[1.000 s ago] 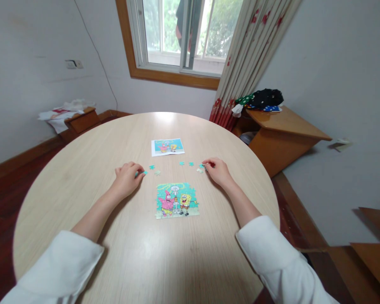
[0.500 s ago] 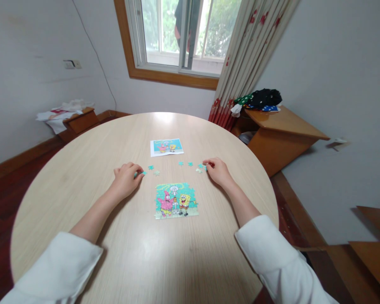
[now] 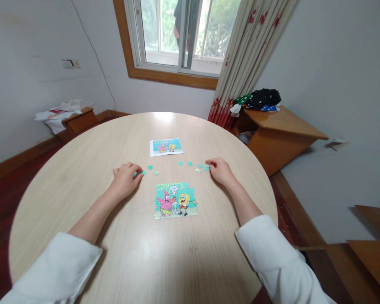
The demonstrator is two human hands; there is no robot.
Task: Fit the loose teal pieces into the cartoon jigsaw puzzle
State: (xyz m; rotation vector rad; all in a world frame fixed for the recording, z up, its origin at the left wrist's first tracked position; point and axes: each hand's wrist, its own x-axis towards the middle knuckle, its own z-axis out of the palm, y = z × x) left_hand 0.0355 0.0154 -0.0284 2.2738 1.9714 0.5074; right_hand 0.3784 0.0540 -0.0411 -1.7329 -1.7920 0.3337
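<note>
A jigsaw puzzle point(image 3: 176, 200), mostly joined, lies flat on the table with pink, pale and yellow cartoon figures on teal. Its upper right edge is uneven. To its upper left, my left hand point(image 3: 127, 179) rests with thumb and fingers closed about a teal puzzle piece point(image 3: 144, 172). My right hand point(image 3: 221, 169) lies to the upper right, fingers curled together; what they hold, if anything, is hidden. Just left of its fingertips are a teal piece point(image 3: 206, 168) and a pale piece point(image 3: 198, 170). Several other loose pieces point(image 3: 190, 164) lie between the hands.
Behind the pieces lies a printed picture point(image 3: 167, 146) with similar cartoon figures. Everything sits on a round wooden table point(image 3: 139, 261). Beyond it are a window, a curtain point(image 3: 240, 63), a tilted wooden cabinet point(image 3: 278, 131) with cloths on top, and a low stand with papers at left.
My right hand has shifted slightly right, away from the loose pieces, and more of the teal piece by its fingertips shows. My left hand stays in place.
</note>
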